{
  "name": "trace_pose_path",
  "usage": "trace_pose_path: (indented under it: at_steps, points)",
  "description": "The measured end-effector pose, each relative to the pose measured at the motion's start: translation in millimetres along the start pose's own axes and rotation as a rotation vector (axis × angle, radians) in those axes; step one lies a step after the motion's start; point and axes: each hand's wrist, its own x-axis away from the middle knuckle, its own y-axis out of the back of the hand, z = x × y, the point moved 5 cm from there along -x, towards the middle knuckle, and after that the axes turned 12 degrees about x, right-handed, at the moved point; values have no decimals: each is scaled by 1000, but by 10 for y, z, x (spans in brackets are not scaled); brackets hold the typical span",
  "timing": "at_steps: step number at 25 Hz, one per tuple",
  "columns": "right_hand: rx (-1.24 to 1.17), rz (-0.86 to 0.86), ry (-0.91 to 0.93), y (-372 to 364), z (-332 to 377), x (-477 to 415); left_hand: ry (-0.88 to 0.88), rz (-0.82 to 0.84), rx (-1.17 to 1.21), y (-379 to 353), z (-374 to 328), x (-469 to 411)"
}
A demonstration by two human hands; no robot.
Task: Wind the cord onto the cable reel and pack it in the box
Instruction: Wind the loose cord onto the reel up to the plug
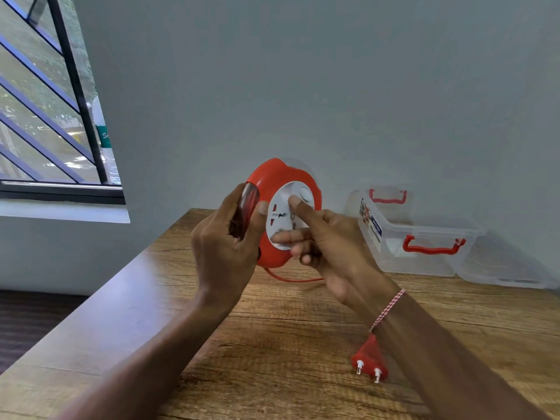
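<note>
The cable reel [272, 174] is up off the surface [266, 344], held on edge in front of me, its round white face [283, 221] turned toward me so the winding axis points back at my chest. My left hand [224, 241] grips its rim, fingers [262, 211] curled round the edge where the red turns show through a clear window. My right hand [330, 244] pinches nothing. Its index and middle fingers lie straight on the white face, the other two loosely bent below.

The cord [292, 279] leaves the reel's underside and runs right, low over the surface, then passes behind my right hand. The plug [368, 356] lies flat on the surface nearer to me, just beside my right forearm, pins pointing toward me. I judge there is slack left to wind, and the turning falls to the right hand, which is already on the face.

The reel is smooth, glossy red plastic with a scalloped outline, and the cord is thin and limp. The surface is rough-grained wood. The box [424, 231] is clear plastic with red handles. It stands open to my right by the wall [333, 86], its lid [503, 277] beside it.
</note>
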Motion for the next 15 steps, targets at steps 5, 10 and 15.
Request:
trace_pose_path:
  at_steps: [5,10,15]
  points:
    - [1177,-347,838,85,230,25,165,-84,89,74,130,-69]
    - [1440,-331,1103,-10,190,36,184,-34,123,50,115,-56]
    - [1426,-397,1077,43,195,33,122,30,123,-18,61,-2]
